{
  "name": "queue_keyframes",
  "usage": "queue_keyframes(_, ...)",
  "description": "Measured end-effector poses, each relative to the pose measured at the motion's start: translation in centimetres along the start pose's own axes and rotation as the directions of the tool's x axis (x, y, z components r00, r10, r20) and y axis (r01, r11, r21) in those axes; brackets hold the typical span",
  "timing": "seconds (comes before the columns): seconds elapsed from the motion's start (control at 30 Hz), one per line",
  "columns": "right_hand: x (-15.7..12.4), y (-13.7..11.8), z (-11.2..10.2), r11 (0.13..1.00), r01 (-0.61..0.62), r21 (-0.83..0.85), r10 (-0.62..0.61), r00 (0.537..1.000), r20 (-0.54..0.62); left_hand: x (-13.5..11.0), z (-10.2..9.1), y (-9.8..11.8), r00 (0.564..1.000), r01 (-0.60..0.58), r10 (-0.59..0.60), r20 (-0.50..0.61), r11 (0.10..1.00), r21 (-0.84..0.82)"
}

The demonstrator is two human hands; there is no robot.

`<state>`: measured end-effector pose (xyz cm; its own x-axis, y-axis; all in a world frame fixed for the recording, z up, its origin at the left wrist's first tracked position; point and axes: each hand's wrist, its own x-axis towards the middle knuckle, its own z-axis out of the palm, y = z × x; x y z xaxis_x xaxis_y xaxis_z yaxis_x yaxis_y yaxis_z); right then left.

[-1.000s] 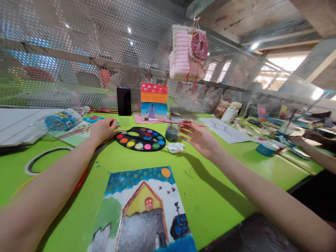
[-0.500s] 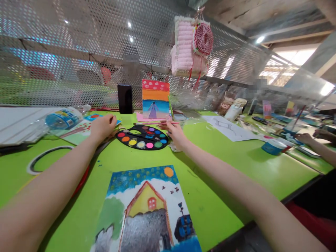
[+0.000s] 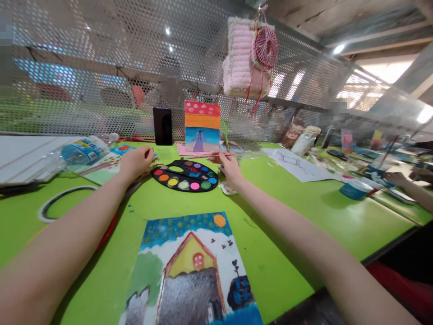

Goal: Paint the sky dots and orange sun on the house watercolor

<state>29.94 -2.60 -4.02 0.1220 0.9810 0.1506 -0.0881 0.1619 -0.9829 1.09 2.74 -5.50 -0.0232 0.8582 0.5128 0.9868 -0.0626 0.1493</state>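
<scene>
My right hand (image 3: 229, 167) is pinched on a thin pink paintbrush (image 3: 203, 155) that lies level just behind the black paint palette (image 3: 185, 175) with its several coloured wells. My left hand (image 3: 135, 161) rests curled at the palette's left end, fingers folded; what it holds, if anything, is hidden. A painting of a yellow house (image 3: 191, 271) lies flat on the green table (image 3: 287, 216) close to me. A crumpled white tissue (image 3: 227, 188) peeks out under my right wrist.
A small canvas with a figure (image 3: 202, 126) and a black phone (image 3: 162, 125) stand against the perforated metal screen. A plastic bottle (image 3: 83, 150) lies at left, a pencil sketch (image 3: 294, 164) and blue tub (image 3: 353, 189) at right. Another person's hand (image 3: 397, 179) works far right.
My right hand moved left from an open reach to the palette's right end and closed on the pink brush. My left hand stayed put. The view tilted slightly.
</scene>
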Motion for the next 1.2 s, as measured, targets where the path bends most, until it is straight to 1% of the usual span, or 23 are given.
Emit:
queue_keyframes(0.2, 0.9, 0.3, -1.2, 1.000, 0.020, -0.015, -0.021, 0.998, -0.065, 0.0, 0.1, 0.0, 1.000, -0.018, 0.018, -0.015, 1.000, 0.022)
queue_keyframes(0.3, 1.2, 0.2, -1.8, 0.999, 0.030, -0.019, -0.031, 0.996, -0.085, 0.1, 0.1, 0.2, 1.000, -0.019, 0.019, 0.005, 0.999, 0.038)
queue_keyframes(0.43, 0.6, -1.3, -2.1, 0.999, 0.052, -0.003, -0.052, 0.997, -0.056, -0.1, 0.0, 0.4, 1.000, -0.014, 0.013, 0.019, 0.999, 0.052)
queue_keyframes(0.5, -0.1, -2.7, -2.0, 0.994, 0.106, 0.007, -0.106, 0.994, -0.016, -0.2, -0.1, 0.5, 1.000, -0.014, 0.013, 0.015, 0.999, 0.046)
queue_keyframes(0.57, -1.1, -4.2, -1.7, 0.968, 0.248, -0.018, -0.247, 0.968, 0.045, -0.3, -0.1, 0.6, 1.000, -0.012, 0.011, 0.014, 0.999, 0.035)
queue_keyframes(0.63, -2.1, -5.5, -1.2, 0.915, 0.399, -0.058, -0.392, 0.914, 0.105, -0.3, -0.2, 0.6, 1.000, -0.012, 0.011, 0.013, 0.999, 0.032)
queue_keyframes(0.67, -2.7, -5.9, -0.9, 0.889, 0.452, -0.078, -0.441, 0.888, 0.129, -0.3, -0.2, 0.6, 1.000, -0.015, 0.015, 0.015, 0.999, 0.035)
queue_keyframes(0.73, -3.7, -6.4, -0.4, 0.844, 0.524, -0.114, -0.504, 0.848, 0.164, -0.4, -0.3, 0.7, 1.000, -0.018, 0.017, 0.020, 0.999, 0.044)
queue_keyframes(0.8, -4.6, -6.1, -0.2, 0.827, 0.544, -0.144, -0.515, 0.835, 0.196, -0.4, -0.4, 0.7, 1.000, -0.014, 0.013, 0.025, 0.999, 0.048)
queue_keyframes(0.83, -5.0, -5.8, -0.2, 0.833, 0.532, -0.153, -0.499, 0.841, 0.207, -0.4, -0.4, 0.7, 1.000, -0.013, 0.012, 0.026, 0.999, 0.048)
queue_keyframes(0.9, -5.6, -4.9, -0.6, 0.862, 0.480, -0.166, -0.444, 0.871, 0.211, -0.5, -0.5, 0.8, 1.000, -0.018, 0.017, 0.026, 0.999, 0.047)
queue_keyframes(1.0, -5.8, -3.7, -1.6, 0.892, 0.417, -0.176, -0.391, 0.906, 0.165, -0.6, -0.6, 0.9, 0.999, -0.030, 0.029, 0.030, 0.998, 0.053)
queue_keyframes(1.1, -5.4, -2.9, -2.5, 0.907, 0.377, -0.186, -0.357, 0.925, 0.133, -0.6, -0.6, 0.8, 0.999, -0.030, 0.028, 0.030, 0.998, 0.056)
queue_keyframes(1.2, -5.1, -2.4, -2.9, 0.913, 0.354, -0.205, -0.338, 0.935, 0.107, -0.7, -0.6, 0.8, 1.000, -0.018, 0.017, 0.026, 0.999, 0.035)
